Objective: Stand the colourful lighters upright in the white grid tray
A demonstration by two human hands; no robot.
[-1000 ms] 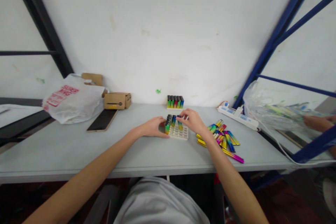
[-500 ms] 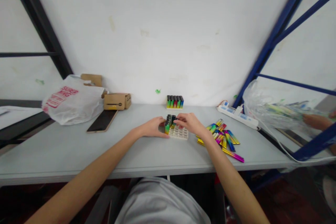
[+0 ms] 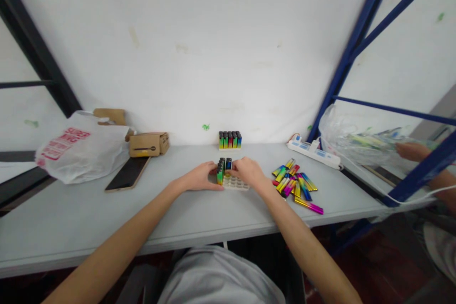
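A small white slotted tray (image 3: 238, 185) lies on the grey table (image 3: 107, 213) in front of me. Several rainbow-coloured lighters (image 3: 221, 171) stand upright in its left slots. My left hand (image 3: 198, 178) rests against the tray's left side, fingers curled beside the standing lighters. My right hand (image 3: 246, 171) covers the tray's right part, its fingers pinched on a lighter with a blue top (image 3: 228, 163) standing in the tray. A pile of loose rainbow lighters (image 3: 295, 184) lies flat just right of my right wrist.
A full block of lighters (image 3: 230, 140) stands by the wall. A cardboard box (image 3: 147, 144), a dark phone (image 3: 128, 173) and a white plastic bag (image 3: 76, 152) lie at the left. A power strip (image 3: 313, 151) and clear bag (image 3: 359, 145) sit right, where another person's hand (image 3: 411, 150) reaches.
My right hand has slid left across the tray to the standing lighters. The view has shifted right and slightly up; my left hand stays at the tray.
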